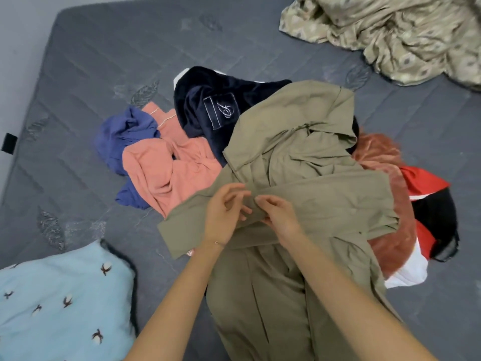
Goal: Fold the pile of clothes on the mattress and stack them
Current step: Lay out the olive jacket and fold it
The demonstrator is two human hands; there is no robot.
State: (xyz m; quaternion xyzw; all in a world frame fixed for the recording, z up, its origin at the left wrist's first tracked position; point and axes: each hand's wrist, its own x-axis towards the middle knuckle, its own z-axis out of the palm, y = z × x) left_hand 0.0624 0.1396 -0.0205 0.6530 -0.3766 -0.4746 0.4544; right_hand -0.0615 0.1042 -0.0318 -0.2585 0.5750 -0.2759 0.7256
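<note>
Olive coat (299, 152) pinched, left hand (223, 209), right hand (278, 217)

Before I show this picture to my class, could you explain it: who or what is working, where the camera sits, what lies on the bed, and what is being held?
There is no machine here: a person works with two bare hands. The one picture comes from a camera worn on the head, looking down along the forearms. The left grip and the right grip both pinch an olive-green garment. It lies over a crumpled pile on a grey mattress: a pink top, a blue piece, a navy piece and a rust-coloured furry one. A light-blue cloth with birds lies near left, and a beige patterned cloth far right.
</note>
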